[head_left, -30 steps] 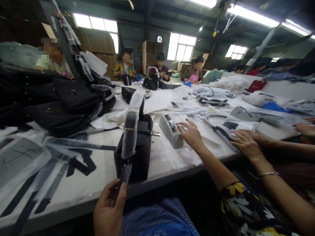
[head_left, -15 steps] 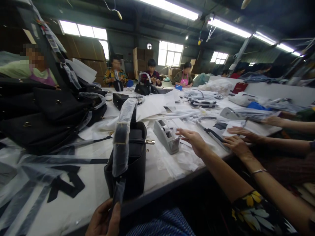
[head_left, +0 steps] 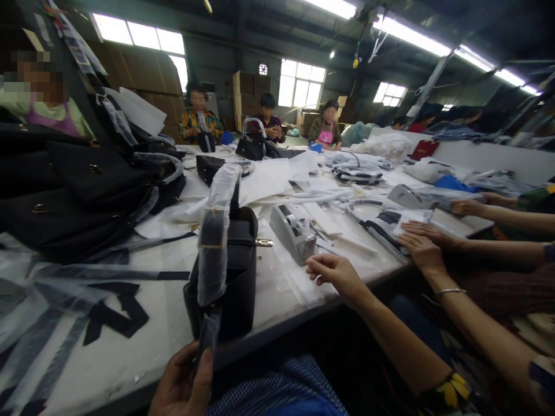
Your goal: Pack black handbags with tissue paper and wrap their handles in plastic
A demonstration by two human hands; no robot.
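A black handbag [head_left: 236, 271] with gold-coloured hardware stands at the table's front edge. Its strap [head_left: 212, 231], with a buckle, is wrapped in translucent plastic film and runs down in front of the bag. My left hand [head_left: 184, 378] pinches the lower part of this strap between thumb and fingers. Right of the bag is a grey tape dispenser [head_left: 292, 234]. Just off the dispenser's front end, my right hand [head_left: 338, 277] has its thumb and index finger together. Whatever may be between those fingertips is too small to make out.
Black bags [head_left: 95, 190] are piled at left, near loose film-wrapped straps [head_left: 108, 274]. White sheets [head_left: 269, 179] lie across the middle. At right, a co-worker's hands [head_left: 420, 245] rest beside another bag and strap. Several people sit across the table.
My right hand has drawn back from the dispenser's front end toward me, and its fingers have closed into a pinch. My left hand keeps its hold on the strap.
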